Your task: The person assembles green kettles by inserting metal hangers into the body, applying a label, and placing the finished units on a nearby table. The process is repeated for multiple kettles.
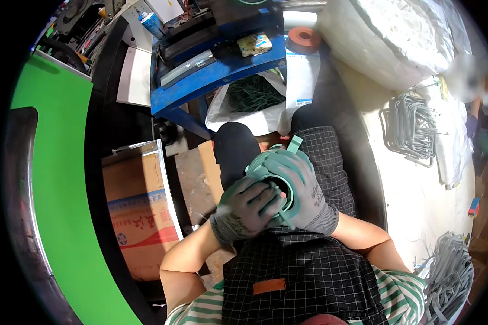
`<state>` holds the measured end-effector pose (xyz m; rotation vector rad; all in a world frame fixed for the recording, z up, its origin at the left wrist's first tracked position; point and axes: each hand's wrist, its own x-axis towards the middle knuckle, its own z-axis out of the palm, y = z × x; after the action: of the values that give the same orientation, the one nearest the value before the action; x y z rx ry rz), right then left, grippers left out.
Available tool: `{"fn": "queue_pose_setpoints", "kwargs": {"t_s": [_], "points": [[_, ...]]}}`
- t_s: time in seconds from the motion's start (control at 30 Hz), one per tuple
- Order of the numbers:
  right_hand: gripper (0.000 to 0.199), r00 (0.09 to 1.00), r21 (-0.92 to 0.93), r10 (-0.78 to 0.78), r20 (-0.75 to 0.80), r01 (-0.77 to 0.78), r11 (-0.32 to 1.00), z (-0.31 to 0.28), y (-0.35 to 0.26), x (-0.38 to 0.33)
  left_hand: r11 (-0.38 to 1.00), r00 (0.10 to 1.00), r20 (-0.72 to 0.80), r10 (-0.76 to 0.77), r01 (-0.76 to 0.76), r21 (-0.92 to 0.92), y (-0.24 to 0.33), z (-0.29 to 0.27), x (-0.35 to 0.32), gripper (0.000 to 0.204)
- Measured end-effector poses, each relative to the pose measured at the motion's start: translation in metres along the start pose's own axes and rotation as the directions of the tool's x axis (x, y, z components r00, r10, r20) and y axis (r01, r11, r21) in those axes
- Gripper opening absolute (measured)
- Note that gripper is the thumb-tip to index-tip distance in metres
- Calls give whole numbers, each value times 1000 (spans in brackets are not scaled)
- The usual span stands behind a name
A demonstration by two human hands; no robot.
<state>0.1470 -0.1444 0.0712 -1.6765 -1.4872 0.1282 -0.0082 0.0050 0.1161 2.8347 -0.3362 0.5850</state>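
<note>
Green loops — left hand and right hand hold them.

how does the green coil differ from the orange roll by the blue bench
The green coil is held by the left hand and right hand; the orange roll lies flat, untouched. The green coil has an end sticking out; the orange roll looks neatly round. Both are ring-shaped with an open middle.
</note>
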Motion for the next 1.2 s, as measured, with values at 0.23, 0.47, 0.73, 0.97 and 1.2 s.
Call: {"fn": "queue_pose_setpoints", "kwargs": {"t_s": [0.23,0.47,0.73,0.97,1.2], "points": [[87,997,138,-73,-18,74,988,-14,0,35,989,982,-187,-35,62,137,-8,12,-2,51],[86,961,46,-220,-166,230,972,-5,40,119,867,791,-574,-214,425,262,-55,9,40,113],[92,969,372,-242,48,207,905,-72,29,73,944,860,-391,-329,311,-111,-14,31,35,106],[14,943,377,241,-229,-143,915,-184,75,38,973,921,-320,-223,190,-130,13,37,49,88],[24,860,-594,-42,-508,-314,741,-324,134,134,960,909,-354,-220,136,-247,8,53,44,87]]}}
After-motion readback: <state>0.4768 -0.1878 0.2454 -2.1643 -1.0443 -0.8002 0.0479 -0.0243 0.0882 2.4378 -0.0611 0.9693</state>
